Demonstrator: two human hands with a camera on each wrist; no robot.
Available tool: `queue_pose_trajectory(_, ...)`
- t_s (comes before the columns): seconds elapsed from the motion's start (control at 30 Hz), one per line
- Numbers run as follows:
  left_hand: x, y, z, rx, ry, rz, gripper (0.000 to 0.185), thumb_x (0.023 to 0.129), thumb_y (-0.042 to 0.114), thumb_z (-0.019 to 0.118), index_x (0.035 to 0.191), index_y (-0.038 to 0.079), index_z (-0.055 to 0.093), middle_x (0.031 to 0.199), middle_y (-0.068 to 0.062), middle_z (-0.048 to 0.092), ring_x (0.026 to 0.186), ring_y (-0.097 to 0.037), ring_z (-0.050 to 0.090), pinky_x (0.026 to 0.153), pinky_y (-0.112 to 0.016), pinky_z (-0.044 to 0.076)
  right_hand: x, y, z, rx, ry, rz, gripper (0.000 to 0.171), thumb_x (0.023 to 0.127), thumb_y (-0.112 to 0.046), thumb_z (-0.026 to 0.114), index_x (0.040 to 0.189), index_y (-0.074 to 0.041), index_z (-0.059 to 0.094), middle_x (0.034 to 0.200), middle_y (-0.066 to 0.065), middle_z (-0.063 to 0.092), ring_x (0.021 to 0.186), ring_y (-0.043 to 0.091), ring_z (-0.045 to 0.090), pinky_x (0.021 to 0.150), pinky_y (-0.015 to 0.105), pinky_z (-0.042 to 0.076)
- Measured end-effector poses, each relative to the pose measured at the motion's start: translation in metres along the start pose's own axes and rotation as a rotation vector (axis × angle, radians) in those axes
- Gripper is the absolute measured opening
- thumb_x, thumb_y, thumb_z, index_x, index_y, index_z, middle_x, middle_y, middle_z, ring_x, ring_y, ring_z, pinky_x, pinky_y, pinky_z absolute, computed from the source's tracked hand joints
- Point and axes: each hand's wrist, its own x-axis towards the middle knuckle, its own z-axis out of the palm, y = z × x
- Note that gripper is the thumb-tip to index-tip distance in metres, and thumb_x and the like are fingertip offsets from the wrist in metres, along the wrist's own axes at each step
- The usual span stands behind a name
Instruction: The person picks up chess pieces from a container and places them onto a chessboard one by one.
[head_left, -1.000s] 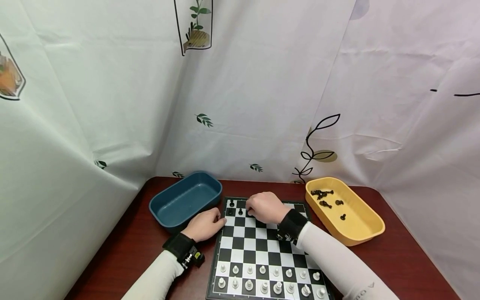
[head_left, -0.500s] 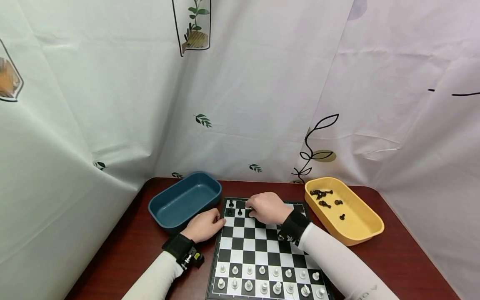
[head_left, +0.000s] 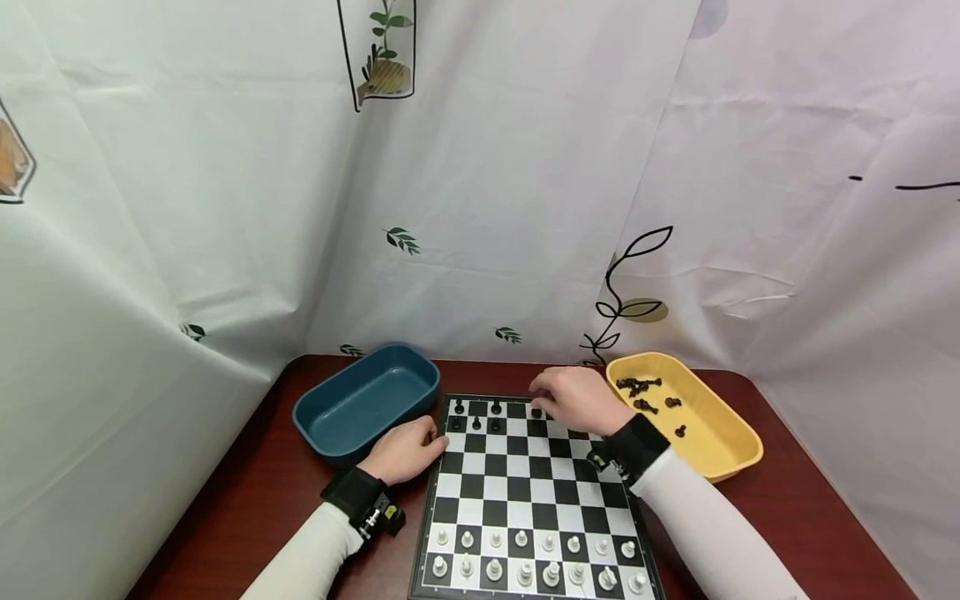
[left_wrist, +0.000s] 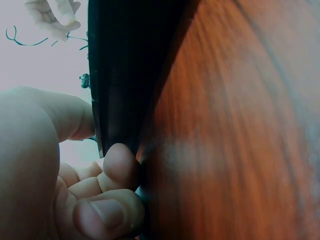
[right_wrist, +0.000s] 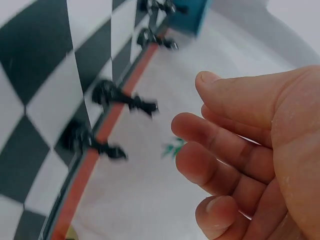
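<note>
On the table lies a chessboard (head_left: 495,487). My left hand (head_left: 405,452) grips its left edge; in the left wrist view, fingers sit above and below that edge. My right hand (head_left: 581,400) hovers over the board's far edge, its fingers loosely bent and holding nothing. Below its fingertips stands a black chess piece (head_left: 536,412). The right wrist view shows one black piece (right_wrist: 127,97) and another black piece (right_wrist: 95,142) upright near the hand, apart from the fingers. Several more black pieces (head_left: 496,407) stand at the far left corner. The right hand hides part of the far row.
White chess pieces (head_left: 551,573) fill the two near rows. A yellow tray (head_left: 723,467) at the right holds several loose black pieces (head_left: 637,386). A blue tray (head_left: 330,442) stands left of the board. A patterned white cloth (head_left: 480,208) hangs behind the table.
My right hand has moved right and slightly away along the far edge, uncovering black pieces on the far rows. The left hand stays at the board's edge. The head view has shifted slightly.
</note>
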Motion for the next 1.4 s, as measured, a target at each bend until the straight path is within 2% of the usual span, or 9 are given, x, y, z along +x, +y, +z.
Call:
queue_pose_trajectory(0.27,0.000,-0.004,0.002,0.001,0.006,0.001,0.031,0.108,0.040,0.069,0.084,0.022,0.059,0.071,0.006,0.054,0.062,-0.014,0.051,0.060,-0.035,0.040,-0.015,0.022,-0.015,0.031,0.051,0.103,0.021,0.100,-0.022,0.086,0.117,-0.009,0.083,0.110,0.006,0.081,0.099,0.027,0.078,0.086,0.049,0.061)
queue_pose_trajectory(0.43,-0.001,-0.005,0.003,0.003,0.009,0.003,0.031,0.108,0.040,0.069,0.085,0.022,0.060,0.071,0.006,0.055,0.062,-0.013,0.051,0.060,-0.035,0.041,-0.025,0.035,-0.018,0.025,0.093,0.135,0.020,0.100,-0.020,0.086,0.116,-0.007,0.083,0.108,0.007,0.081,0.097,0.029,0.077,0.084,0.051,0.061)
queue_pose_trajectory(0.63,-0.001,-0.004,0.002,-0.003,0.007,0.008,0.031,0.108,0.041,0.069,0.086,0.022,0.060,0.072,0.007,0.055,0.062,-0.012,0.051,0.061,-0.035,0.041,-0.039,0.046,-0.025,0.025,0.129,0.202,0.020,0.100,-0.020,0.085,0.116,-0.007,0.083,0.114,0.010,0.081,0.099,0.030,0.077,0.083,0.052,0.061)
queue_pose_trajectory(0.93,0.000,-0.007,0.002,-0.005,0.004,-0.001,0.031,0.108,0.041,0.069,0.085,0.023,0.060,0.070,0.006,0.055,0.061,-0.013,0.051,0.061,-0.035,0.041,-0.054,0.060,-0.041,0.050,0.190,0.241,0.018,0.102,-0.018,0.082,0.116,-0.007,0.082,0.111,0.011,0.080,0.085,0.024,0.071,0.076,0.046,0.056)
queue_pose_trajectory(1.17,-0.001,-0.004,0.002,-0.011,0.005,0.005,0.030,0.108,0.040,0.069,0.085,0.022,0.060,0.070,0.007,0.055,0.062,-0.013,0.051,0.062,-0.035,0.042,-0.064,0.075,-0.049,0.060,0.226,0.305,0.019,0.101,-0.018,0.084,0.117,-0.009,0.083,0.097,0.004,0.077,0.078,0.020,0.069,0.066,0.042,0.053)
queue_pose_trajectory(1.4,0.001,-0.002,0.001,-0.004,0.005,0.013,0.031,0.108,0.041,0.069,0.084,0.023,0.060,0.070,0.008,0.055,0.062,-0.012,0.051,0.062,-0.035,0.042,-0.070,0.082,-0.050,0.045,0.259,0.336,0.021,0.100,-0.018,0.085,0.117,-0.007,0.084,0.101,0.008,0.079,0.076,0.022,0.069,0.063,0.043,0.052)
